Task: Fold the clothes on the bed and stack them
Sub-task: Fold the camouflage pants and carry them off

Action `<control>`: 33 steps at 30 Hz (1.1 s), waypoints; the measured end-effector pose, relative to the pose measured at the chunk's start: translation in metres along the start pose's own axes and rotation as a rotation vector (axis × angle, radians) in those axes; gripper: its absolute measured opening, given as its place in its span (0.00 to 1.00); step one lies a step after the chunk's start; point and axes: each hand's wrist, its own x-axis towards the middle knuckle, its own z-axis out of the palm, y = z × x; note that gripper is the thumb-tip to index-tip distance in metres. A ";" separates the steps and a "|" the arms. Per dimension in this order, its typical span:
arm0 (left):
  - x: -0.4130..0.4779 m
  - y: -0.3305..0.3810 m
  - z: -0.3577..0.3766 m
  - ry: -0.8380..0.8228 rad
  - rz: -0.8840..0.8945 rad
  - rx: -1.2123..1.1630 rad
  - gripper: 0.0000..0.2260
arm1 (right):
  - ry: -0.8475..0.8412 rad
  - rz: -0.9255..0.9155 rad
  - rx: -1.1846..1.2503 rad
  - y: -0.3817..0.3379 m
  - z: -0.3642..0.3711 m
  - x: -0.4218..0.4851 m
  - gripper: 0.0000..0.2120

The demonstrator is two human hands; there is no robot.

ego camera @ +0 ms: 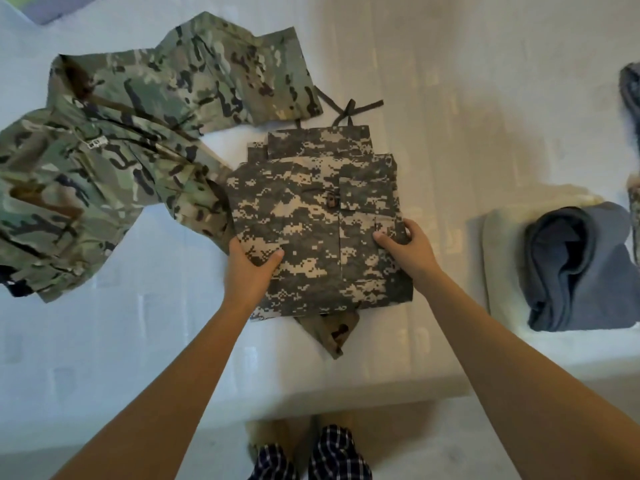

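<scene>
Head view: left hand and right hand grip the folded grey trousers, fingers wrapped round the side edges, likely keeping the folds together for stacking.

My left hand, right hand and arms are bare. Below, I wear dark blue cloth with thin white checks.

Surface: bed, pale cover | Left: green camouflage jacket, unfolded, rumpled | Centre: grey digital-camouflage garment, folded flat, touching the jacket; tan camouflage corner showing under its near edge | Right: pale folded cloth bearing a blue-grey folded garment | Far right edge: dark fabric, mostly out of view
</scene>
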 end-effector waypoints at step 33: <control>0.019 0.044 0.061 -0.512 0.555 0.932 0.31 | -0.327 -0.495 -1.192 -0.015 -0.056 0.025 0.23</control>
